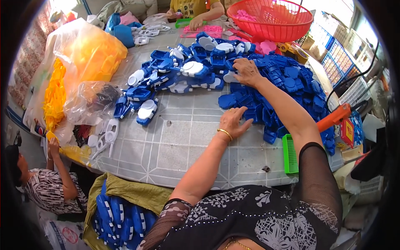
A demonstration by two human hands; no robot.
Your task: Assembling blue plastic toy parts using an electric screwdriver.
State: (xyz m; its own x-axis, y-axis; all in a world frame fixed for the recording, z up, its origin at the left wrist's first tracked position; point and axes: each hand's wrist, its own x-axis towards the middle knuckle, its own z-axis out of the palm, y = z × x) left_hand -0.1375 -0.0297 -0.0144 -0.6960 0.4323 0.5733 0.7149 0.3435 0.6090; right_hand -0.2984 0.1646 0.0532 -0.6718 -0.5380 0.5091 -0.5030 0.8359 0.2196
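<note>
The left hand (234, 123) spreads loose fingers beside one blue heap (287, 85). Whether the right hand (247, 72) grips is unclear. One red basket (278, 26) stands beyond.

A small plastic-parts assembly workshop: I share a grey, tile-patterned worktable (179, 143) with one co-worker (204, 14) opposite and another co-worker (46, 187) at left; blue plastic casings (287, 83) lie heaped before me, an olive sack (152, 191) holds blue-and-white pieces (118, 210), and plastic crates (338, 64) stand at right.
</note>
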